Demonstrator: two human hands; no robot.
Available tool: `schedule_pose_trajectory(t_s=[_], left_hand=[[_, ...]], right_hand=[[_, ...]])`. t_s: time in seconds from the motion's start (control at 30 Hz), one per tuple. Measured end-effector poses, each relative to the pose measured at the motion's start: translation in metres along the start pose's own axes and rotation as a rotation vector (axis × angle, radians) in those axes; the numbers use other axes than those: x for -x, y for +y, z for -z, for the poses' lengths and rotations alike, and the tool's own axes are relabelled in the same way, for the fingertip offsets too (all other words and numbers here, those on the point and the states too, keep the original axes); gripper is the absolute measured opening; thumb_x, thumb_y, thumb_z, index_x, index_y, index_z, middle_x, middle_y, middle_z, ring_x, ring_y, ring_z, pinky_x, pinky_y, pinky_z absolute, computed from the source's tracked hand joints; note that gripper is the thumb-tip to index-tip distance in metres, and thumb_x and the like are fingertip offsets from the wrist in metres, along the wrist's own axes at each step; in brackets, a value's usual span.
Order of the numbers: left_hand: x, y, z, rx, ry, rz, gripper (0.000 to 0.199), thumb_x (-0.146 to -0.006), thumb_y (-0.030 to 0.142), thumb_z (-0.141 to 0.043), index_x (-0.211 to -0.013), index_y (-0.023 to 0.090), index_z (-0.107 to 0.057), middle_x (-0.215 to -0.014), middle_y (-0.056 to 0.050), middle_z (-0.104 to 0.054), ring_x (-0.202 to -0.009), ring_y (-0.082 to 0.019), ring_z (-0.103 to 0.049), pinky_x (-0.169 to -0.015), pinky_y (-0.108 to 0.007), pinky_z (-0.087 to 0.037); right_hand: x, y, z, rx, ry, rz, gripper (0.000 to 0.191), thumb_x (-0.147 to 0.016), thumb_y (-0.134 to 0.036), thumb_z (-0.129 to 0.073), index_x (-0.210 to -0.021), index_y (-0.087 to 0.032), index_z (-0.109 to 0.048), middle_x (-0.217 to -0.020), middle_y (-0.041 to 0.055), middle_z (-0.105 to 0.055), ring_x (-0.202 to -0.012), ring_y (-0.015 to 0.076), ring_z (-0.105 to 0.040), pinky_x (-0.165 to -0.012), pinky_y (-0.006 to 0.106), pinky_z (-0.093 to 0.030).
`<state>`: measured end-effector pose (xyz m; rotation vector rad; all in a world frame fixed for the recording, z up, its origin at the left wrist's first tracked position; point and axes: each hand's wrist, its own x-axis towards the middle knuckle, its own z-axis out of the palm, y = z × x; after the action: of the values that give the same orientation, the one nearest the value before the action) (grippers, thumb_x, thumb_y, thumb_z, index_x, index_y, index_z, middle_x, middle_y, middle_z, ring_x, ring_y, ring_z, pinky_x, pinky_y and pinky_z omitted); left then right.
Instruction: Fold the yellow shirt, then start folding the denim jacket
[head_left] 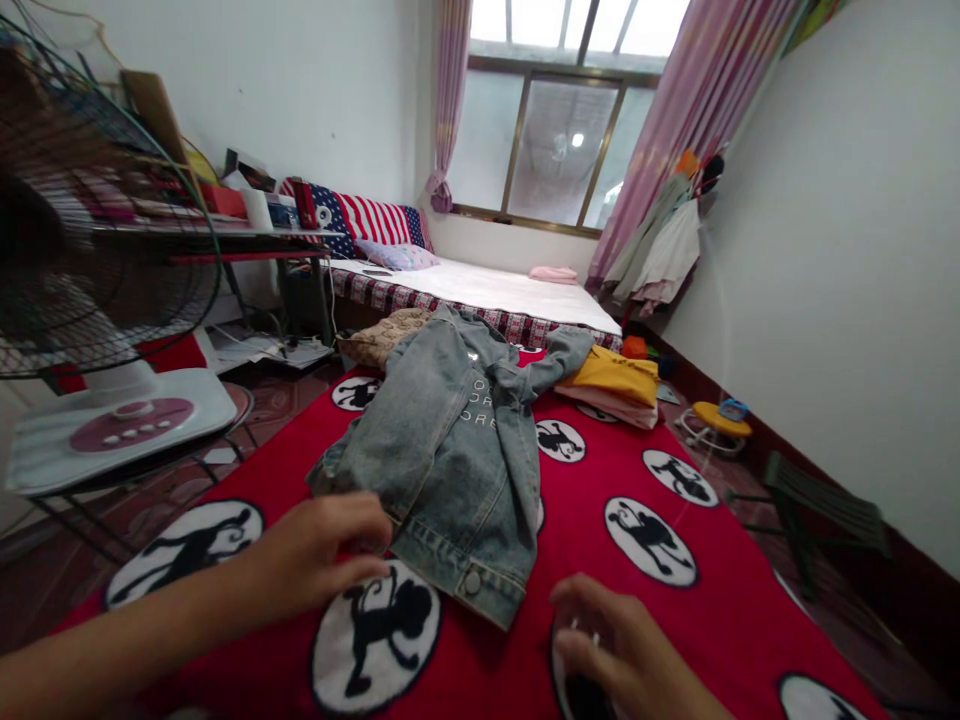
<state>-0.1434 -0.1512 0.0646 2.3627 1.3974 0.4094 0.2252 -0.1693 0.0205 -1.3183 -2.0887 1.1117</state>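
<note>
A washed-blue denim jacket lies on the red blanket, its button-front edge turned over and white lettering showing on it. One sleeve stretches toward the far right, and the hem with a metal button points at me. My left hand hovers by the jacket's near left corner, thumb and bent fingers apart; whether the fingertips touch the denim I cannot tell. Over the blanket to the right of the hem is my right hand, fingers loosely curved, thumb apart, holding nothing.
Folded yellow clothing lies beyond the jacket at right, a tan quilted item at left. A running fan stands close on the left. Another bed is under the window. A yellow stool and dark folding stool stand right.
</note>
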Motion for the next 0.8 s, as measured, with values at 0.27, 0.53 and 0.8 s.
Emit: schedule_pose_trajectory(t_s=[0.27,0.53,0.8], left_hand=[[-0.075,-0.060,0.013,-0.107,0.379,0.394,0.101,-0.070,0.057,-0.066,-0.151,0.017,-0.022,-0.137,-0.018,-0.052,-0.119,-0.035,-0.055,-0.097,-0.043,-0.044],[-0.081,-0.012,0.077,0.473,0.362,0.279,0.056,-0.069,0.045,-0.067,-0.115,0.013,-0.067,-0.079,-0.005,-0.067,-0.068,-0.018,-0.064,-0.063,-0.029,-0.051],[-0.006,-0.067,0.043,0.656,0.047,0.407,0.049,-0.062,0.043,-0.072,-0.107,0.024,-0.074,-0.101,-0.008,-0.075,-0.089,-0.029,-0.070,-0.079,-0.038,-0.055]], right_hand=[[-0.111,-0.002,-0.027,-0.346,0.417,-0.129,0.091,-0.062,-0.035,-0.072,-0.143,-0.021,-0.033,-0.141,0.0147,-0.048,-0.125,0.0291,-0.051,-0.098,0.043,-0.047],[-0.094,-0.067,0.045,-0.458,0.581,-0.079,0.060,-0.062,-0.022,-0.054,-0.121,-0.020,-0.065,-0.107,0.0033,-0.071,-0.084,0.0219,-0.068,-0.068,0.030,-0.055],[-0.008,0.004,0.094,0.006,0.275,-0.088,0.047,-0.067,-0.016,-0.050,-0.108,-0.026,-0.071,-0.106,0.0020,-0.072,-0.079,0.0215,-0.070,-0.063,0.032,-0.056]])
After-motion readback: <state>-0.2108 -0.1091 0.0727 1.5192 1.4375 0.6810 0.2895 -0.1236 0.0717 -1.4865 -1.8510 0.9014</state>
